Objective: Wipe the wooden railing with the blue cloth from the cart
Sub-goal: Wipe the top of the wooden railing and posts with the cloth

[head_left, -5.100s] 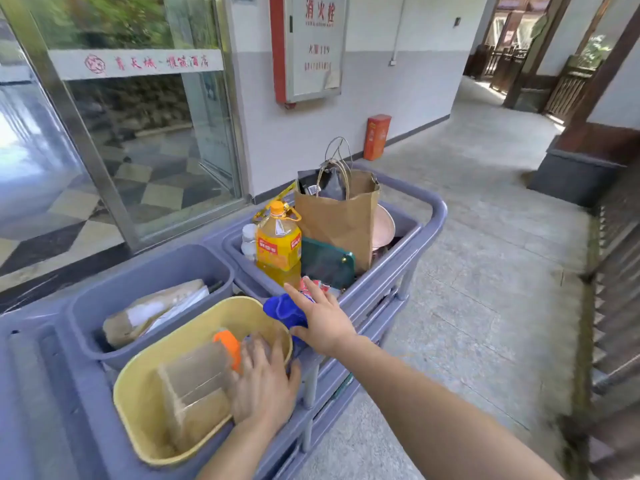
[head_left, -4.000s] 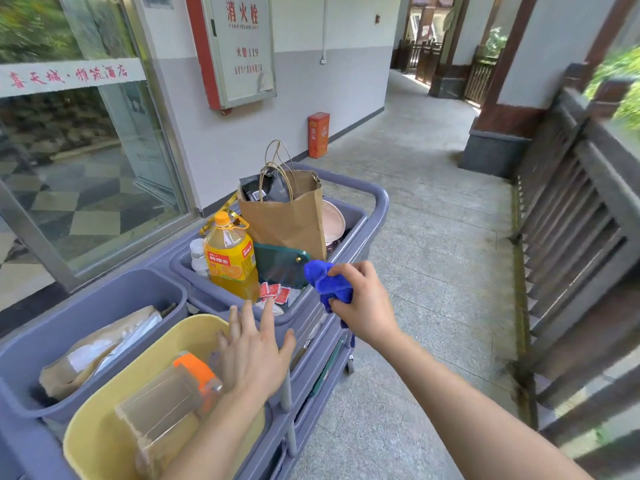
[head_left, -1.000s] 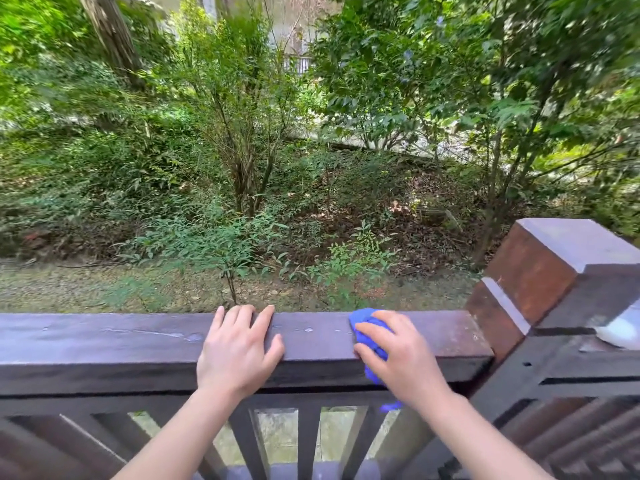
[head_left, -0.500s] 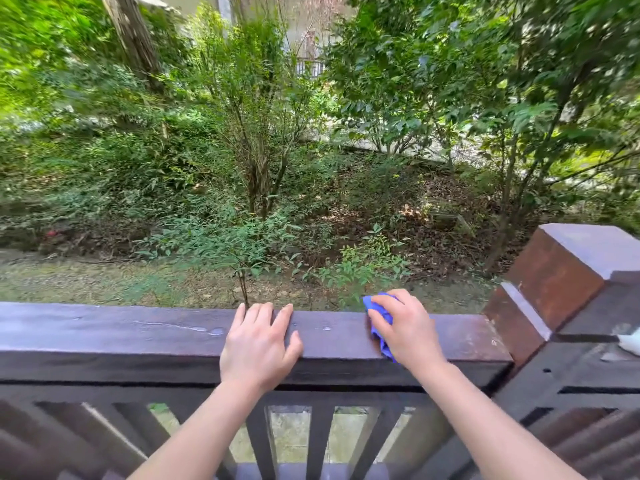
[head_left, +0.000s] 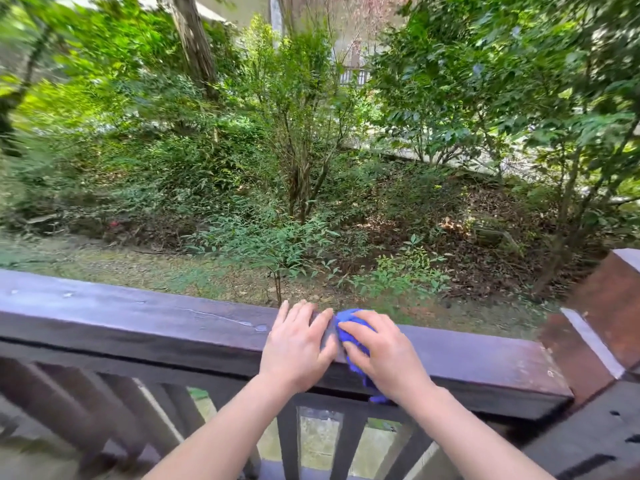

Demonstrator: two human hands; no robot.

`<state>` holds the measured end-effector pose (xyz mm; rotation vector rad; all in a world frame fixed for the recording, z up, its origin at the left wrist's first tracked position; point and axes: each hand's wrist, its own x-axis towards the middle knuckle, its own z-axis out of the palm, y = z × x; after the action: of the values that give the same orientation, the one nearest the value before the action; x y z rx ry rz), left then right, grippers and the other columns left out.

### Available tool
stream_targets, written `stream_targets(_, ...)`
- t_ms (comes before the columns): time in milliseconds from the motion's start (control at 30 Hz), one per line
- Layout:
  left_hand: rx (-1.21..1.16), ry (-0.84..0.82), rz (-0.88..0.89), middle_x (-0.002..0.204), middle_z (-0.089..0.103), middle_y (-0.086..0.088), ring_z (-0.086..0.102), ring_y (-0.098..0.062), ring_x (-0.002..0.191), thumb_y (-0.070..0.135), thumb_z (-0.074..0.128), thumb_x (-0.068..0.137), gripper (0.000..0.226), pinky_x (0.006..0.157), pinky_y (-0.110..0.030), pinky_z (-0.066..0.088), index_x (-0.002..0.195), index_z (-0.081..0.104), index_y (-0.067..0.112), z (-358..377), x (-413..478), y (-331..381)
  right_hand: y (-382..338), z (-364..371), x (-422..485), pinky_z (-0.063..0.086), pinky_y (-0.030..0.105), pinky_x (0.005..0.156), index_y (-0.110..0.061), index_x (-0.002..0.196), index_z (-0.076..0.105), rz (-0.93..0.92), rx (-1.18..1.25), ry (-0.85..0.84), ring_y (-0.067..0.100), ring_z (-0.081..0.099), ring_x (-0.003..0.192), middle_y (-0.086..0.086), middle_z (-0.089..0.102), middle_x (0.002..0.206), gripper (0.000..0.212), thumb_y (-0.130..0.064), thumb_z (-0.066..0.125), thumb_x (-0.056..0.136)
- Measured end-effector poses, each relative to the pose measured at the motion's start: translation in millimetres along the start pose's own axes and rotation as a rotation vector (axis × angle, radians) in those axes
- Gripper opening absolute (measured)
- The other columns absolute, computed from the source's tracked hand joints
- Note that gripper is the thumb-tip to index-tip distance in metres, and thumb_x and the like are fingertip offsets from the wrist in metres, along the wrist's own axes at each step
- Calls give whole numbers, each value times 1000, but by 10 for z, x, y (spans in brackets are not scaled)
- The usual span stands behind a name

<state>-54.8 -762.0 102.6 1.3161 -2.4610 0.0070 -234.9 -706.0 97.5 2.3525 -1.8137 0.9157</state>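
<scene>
**Q:** Head view: where is the cloth, and how do the hands lie?

**A:** The blue cloth sits bunched on top of the wooden railing, left of the corner post. A tail of it hangs over the rail's near edge. The right hand curls over the cloth and grips it. The left hand lies flat on the rail just left of the cloth, fingers straight.

**Q:** What could go wrong?

**A:** As a judgement: the left hand blocks a leftward stroke, so the pale streak further left may go unwiped unless that hand moves. A slack grip could also let the bunch slip off the far edge into the shrubs beyond the rail.

**Q:** Any writing?

**A:** None legible. No label or brand shows.
</scene>
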Motion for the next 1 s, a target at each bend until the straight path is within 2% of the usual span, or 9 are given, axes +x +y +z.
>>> stream_targets(133,-9,151,5,117,63,-10,56,-32,115,37,48,86,46,109,-52,41,125,64,17,-236,-153,-560,58,-10,197,51,36,78,-16,101,70,224,-22,112,34,59,87,7,64,104,22,-16,72,79)
stream_targets(200,29,197,-84,116,64,-15,57,-36,112,35,47,86,46,102,-51,46,122,65,13,-358,-244,-984,-169,159,173,47,33,84,-15,104,70,190,-10,139,31,57,94,6,63,110,25,-20,71,79)
stream_targets(300,94,185,-202,119,63,-17,56,-38,114,38,41,87,50,100,-51,47,122,66,11,-463,-351,-1579,-349,267,98,48,31,85,-23,111,65,40,11,3,22,52,104,-1,58,124,38,-43,67,79)
stream_targets(400,120,116,-205,121,62,-15,55,-37,115,42,37,89,53,102,-50,45,124,65,13,-461,-414,-1972,-236,190,235,51,33,81,-24,107,67,63,-20,-2,24,57,99,-1,62,119,35,-40,75,77)
stream_targets(533,132,98,-214,119,62,-7,57,-32,113,46,39,88,51,103,-48,44,125,63,20,-355,-438,-2112,-476,409,271,48,31,84,-22,99,69,146,-5,141,24,57,96,0,64,113,24,-37,66,82)
stream_targets(600,119,122,-213,117,63,-5,57,-32,112,46,41,87,49,106,-49,43,124,64,22,-324,-430,-2116,-666,570,222,44,28,89,-24,101,67,17,32,103,22,57,100,1,64,114,23,-38,65,83)
stream_targets(667,119,139,-209,115,63,-5,57,-30,112,45,42,87,48,112,-52,37,123,64,23,-316,-434,-2136,-681,544,302,47,28,87,-25,102,67,-95,33,27,23,60,100,0,64,112,22,-37,66,84)
stream_targets(867,115,129,-226,112,61,-3,56,-27,112,46,42,86,49,116,-52,32,124,64,26,-329,-423,-2149,-634,466,559,47,32,83,-20,99,71,210,-18,113,27,60,92,1,66,107,17,-27,69,84)
stream_targets(1000,94,149,-229,111,62,-1,57,-25,111,46,43,85,48,116,-49,33,122,66,26,-315,-431,-2150,-880,626,371,47,27,85,-25,101,68,-86,14,20,21,60,100,-1,66,110,20,-34,64,84)
